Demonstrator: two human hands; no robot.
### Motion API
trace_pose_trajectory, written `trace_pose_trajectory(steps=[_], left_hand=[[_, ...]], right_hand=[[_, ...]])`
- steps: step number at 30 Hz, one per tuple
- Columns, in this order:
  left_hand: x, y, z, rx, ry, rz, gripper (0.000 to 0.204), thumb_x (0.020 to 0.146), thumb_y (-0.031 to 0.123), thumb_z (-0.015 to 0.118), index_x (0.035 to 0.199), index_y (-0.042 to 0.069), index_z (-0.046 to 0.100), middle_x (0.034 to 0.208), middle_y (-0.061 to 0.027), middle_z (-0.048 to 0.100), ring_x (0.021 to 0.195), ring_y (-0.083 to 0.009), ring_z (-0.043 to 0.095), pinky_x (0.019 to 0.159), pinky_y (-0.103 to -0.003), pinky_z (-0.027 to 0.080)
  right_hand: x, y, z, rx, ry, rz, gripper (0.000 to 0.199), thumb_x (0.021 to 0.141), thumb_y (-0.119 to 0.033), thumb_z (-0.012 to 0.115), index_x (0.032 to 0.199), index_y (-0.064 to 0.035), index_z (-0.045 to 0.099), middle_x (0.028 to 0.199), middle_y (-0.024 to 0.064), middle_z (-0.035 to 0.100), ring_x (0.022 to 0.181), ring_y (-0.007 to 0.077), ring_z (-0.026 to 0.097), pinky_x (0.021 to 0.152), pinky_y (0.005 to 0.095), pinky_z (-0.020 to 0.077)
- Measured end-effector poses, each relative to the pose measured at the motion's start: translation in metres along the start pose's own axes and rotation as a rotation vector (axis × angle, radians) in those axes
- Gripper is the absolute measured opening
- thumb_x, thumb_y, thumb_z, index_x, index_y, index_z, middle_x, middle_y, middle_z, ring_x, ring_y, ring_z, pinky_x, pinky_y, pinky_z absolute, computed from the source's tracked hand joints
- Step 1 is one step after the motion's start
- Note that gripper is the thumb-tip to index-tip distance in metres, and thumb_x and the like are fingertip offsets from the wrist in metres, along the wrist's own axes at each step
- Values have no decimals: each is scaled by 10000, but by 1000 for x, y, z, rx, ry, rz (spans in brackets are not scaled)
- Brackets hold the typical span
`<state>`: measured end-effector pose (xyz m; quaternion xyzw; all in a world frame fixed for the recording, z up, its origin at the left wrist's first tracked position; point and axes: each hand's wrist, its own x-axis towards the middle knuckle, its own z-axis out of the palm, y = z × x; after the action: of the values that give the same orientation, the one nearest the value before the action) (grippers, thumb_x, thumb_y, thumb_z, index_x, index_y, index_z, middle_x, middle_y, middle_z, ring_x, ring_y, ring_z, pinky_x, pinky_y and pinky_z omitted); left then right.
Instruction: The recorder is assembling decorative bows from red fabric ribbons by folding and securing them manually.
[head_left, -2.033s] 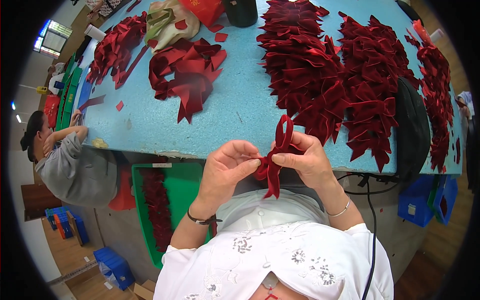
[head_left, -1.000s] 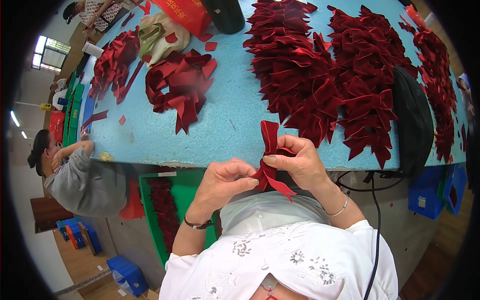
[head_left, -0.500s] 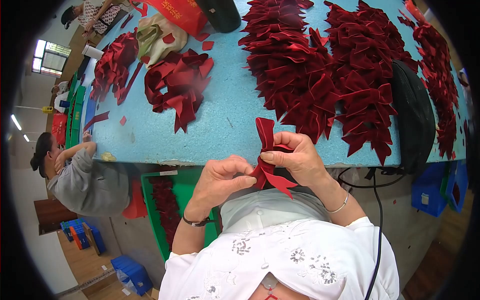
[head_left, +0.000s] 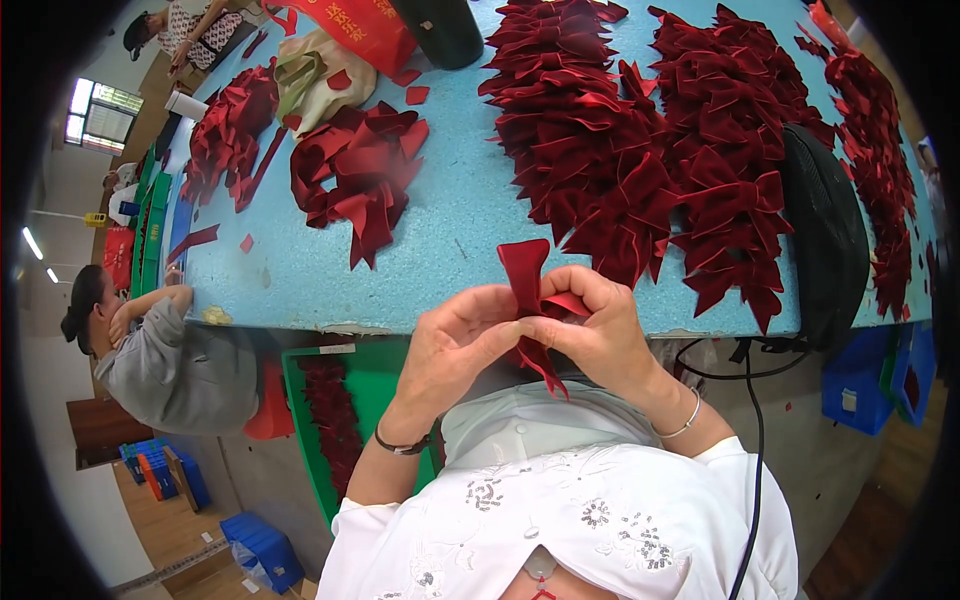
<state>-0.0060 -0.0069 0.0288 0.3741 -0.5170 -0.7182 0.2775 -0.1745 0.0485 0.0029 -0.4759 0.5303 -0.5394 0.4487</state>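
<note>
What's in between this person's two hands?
In the head view, a dark red ribbon lies there, pinched between the left hand and right hand.

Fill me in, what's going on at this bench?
The person's left hand and right hand pinch one dark red ribbon bow, thumb tips together near its middle, at the near edge of the blue table. Rows of red bows lie ahead to the right; a loose ribbon pile lies left. A co-worker in grey is at far left.

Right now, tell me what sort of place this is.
Probably a workshop for ribbon bows: rows of dark red bows crowd a blue worktable, a green crate holds more dark red pieces, and another person is at the worktable's left end.
</note>
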Motion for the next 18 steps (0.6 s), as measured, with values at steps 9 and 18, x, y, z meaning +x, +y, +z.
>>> trace_pose_trajectory(steps=[9,18], left_hand=[[14,-11,-12,-60,-41,-46,278,851,61,645,1105,-38,586,986,-67,642,870,-103,597,790,-237,485],[26,1,-13,-143,-120,-59,218,826,52,678,1015,-20,597,929,-59,643,818,-99,594,746,-236,488]], right_hand=[[-3,-1,-4,147,26,-70,371,691,-92,788,983,17,586,924,64,633,839,112,606,749,246,511],[5,3,-6,333,-32,-11,294,758,-32,719,1001,42,572,926,99,632,832,140,619,723,260,528]])
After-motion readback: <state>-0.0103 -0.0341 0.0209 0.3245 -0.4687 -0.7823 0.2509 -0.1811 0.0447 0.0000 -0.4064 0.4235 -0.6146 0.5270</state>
